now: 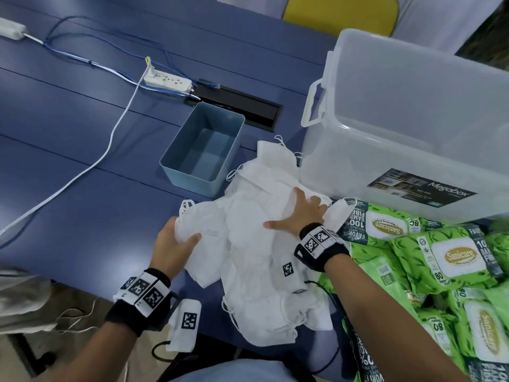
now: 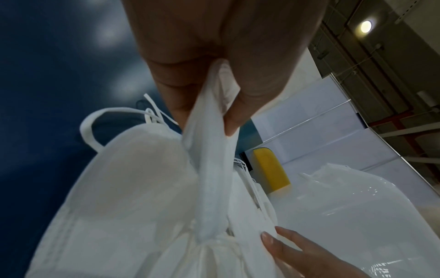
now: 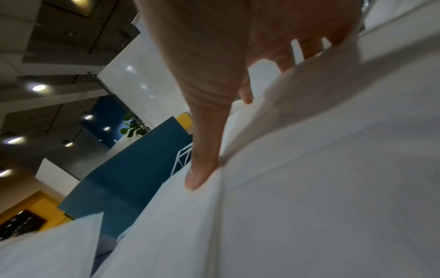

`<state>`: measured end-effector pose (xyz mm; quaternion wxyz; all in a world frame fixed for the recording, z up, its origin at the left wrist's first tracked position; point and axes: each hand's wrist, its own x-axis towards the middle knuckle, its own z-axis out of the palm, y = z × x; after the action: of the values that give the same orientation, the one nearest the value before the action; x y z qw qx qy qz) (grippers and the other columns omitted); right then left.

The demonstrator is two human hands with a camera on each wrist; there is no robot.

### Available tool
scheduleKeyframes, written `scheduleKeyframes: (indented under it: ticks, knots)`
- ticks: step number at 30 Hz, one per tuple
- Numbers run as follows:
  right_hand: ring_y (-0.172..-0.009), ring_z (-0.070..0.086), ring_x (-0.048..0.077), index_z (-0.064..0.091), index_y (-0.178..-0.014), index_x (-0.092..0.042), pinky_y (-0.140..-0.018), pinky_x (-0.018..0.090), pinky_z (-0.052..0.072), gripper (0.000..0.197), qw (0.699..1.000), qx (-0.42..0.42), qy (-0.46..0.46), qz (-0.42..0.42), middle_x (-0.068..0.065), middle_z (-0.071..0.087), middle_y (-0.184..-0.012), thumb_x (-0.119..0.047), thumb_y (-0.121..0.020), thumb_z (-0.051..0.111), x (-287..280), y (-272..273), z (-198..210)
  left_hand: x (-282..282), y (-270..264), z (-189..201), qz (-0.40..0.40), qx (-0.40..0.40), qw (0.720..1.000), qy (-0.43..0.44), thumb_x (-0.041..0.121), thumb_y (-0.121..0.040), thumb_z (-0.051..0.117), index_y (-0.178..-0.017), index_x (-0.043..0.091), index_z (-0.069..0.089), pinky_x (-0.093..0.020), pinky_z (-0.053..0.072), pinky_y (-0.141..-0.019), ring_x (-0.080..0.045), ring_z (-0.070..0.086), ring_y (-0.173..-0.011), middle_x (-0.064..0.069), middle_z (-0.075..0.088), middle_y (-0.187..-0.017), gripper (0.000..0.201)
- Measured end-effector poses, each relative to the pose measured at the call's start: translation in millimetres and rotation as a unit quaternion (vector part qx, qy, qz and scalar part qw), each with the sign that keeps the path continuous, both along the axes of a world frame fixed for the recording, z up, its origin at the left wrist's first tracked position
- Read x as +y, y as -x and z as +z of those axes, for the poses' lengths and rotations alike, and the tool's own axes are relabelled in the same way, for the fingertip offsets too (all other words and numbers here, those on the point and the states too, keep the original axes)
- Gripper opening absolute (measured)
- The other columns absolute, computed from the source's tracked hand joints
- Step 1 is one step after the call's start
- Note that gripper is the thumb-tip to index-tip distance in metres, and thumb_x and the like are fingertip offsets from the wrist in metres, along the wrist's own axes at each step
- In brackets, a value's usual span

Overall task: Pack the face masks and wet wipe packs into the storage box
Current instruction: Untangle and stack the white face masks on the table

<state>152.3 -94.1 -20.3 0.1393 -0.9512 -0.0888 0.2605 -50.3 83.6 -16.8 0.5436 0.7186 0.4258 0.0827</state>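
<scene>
Many white face masks, heaped loose on the blue worktop before me. My left hand: grip pinching one mask's edge, thumb against fingers. My right hand: grip spread, flat on the heap. Storage box: clear plastic, open, just right of the heap. Wet wipe packs: green, piled beside the box. Small blue bin: behind the heap.
</scene>
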Motion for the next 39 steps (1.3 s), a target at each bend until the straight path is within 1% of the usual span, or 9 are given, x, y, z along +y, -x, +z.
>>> scheduleKeyframes:
  ticks: [11,17,22,26,28,31,35,37,39]
  knots:
    - [-0.103,0.054,0.024,0.056,-0.108,-0.013,-0.075,0.024,0.035,0.05,0.978,-0.027,-0.189,-0.078,0.003,0.051,-0.097,-0.018,-0.067,0.084,-38,-25,7,-7,-8,0,-0.017,-0.02,1.0,0.003,0.006,-0.086,0.066,-0.102,0.012,0.049,-0.024,0.042,-0.063,-0.021,0.054,-0.087,0.007,0.054,-0.088,0.023]
    - [-0.1,0.047,0.014,0.059,-0.1,-0.021,-0.086,0.023,0.037,0.058,0.986,0.046,-0.159,-0.019,0.0,0.046,-0.112,-0.054,-0.059,0.082,-25,-3,6,-16,-17,-2,-0.051,-0.039,0.998,-0.001,0.003,-0.086,0.065,-0.128,0.011,0.04,-0.03,0.038,-0.084,-0.02,0.049,-0.105,0.004,0.05,-0.107,0.05]
    - [-0.098,0.055,0.021,0.062,-0.099,-0.011,-0.087,0.029,0.045,0.051,0.985,0.023,-0.173,-0.005,0.006,0.055,-0.112,-0.044,-0.065,0.083,-6,9,-7,-20,-21,-8,-0.127,-0.091,0.987,-0.032,-0.003,-0.085,0.064,-0.144,0.025,0.025,-0.025,0.034,-0.1,-0.005,0.04,-0.121,0.008,0.04,-0.137,0.076]
    - [-0.094,0.062,0.024,0.072,-0.095,-0.008,-0.091,0.034,0.049,0.023,0.944,-0.056,-0.317,-0.067,0.006,0.066,-0.096,-0.02,-0.076,0.078,-20,-3,11,-15,-23,-2,-0.126,-0.126,0.979,-0.098,-0.004,-0.089,0.059,-0.118,0.026,0.056,0.004,0.027,-0.09,0.012,0.047,-0.104,0.018,0.058,-0.119,0.042]
    - [-0.078,0.053,0.015,0.074,-0.094,-0.006,-0.076,0.02,0.043,0.018,0.918,-0.177,-0.354,-0.012,0.005,0.053,-0.084,-0.014,-0.078,0.073,-30,5,32,-14,-27,6,-0.108,-0.135,0.983,-0.065,0.0,-0.092,0.056,-0.096,0.031,0.065,0.003,0.033,-0.084,0.017,0.054,-0.095,0.031,0.066,-0.096,0.032]
    - [-0.063,0.035,0.006,0.075,-0.096,-0.011,-0.057,0.018,0.036,0.021,0.865,-0.326,-0.35,0.15,-0.002,0.036,-0.078,-0.012,-0.082,0.059,-33,38,57,-23,-41,26,-0.085,-0.167,0.981,0.057,0.015,-0.099,0.049,-0.091,0.024,0.071,-0.005,0.042,-0.081,0.016,0.058,-0.091,0.031,0.069,-0.088,0.025]
    - [-0.064,0.039,0.002,0.069,-0.105,-0.011,-0.06,0.024,0.041,0.076,0.896,-0.271,-0.217,0.276,-0.013,0.042,-0.076,-0.064,-0.095,0.016,-29,72,54,-39,-59,40,-0.088,-0.203,0.958,0.184,0.033,-0.091,0.061,-0.082,0.007,0.064,-0.033,0.047,-0.075,-0.016,0.06,-0.079,-0.003,0.065,-0.08,0.028]
    - [-0.069,0.039,0.013,0.071,-0.104,-0.008,-0.061,0.03,0.04,0.031,0.861,-0.33,-0.238,0.304,-0.002,0.041,-0.083,-0.016,-0.099,0.042,-32,79,46,-42,-62,38,-0.109,-0.211,0.962,0.135,0.036,-0.078,0.071,-0.083,0.008,0.066,-0.034,0.05,-0.08,-0.019,0.062,-0.082,-0.008,0.068,-0.083,0.028]
    - [-0.074,0.04,0.018,0.066,-0.113,-0.009,-0.066,0.03,0.037,0.039,0.824,-0.391,-0.239,0.333,0.0,0.039,-0.09,0.007,-0.079,0.056,-42,81,34,-43,-64,38,-0.109,-0.209,0.965,0.113,0.023,-0.079,0.073,-0.091,0.02,0.071,-0.027,0.05,-0.086,-0.01,0.066,-0.09,0.007,0.074,-0.091,0.012]
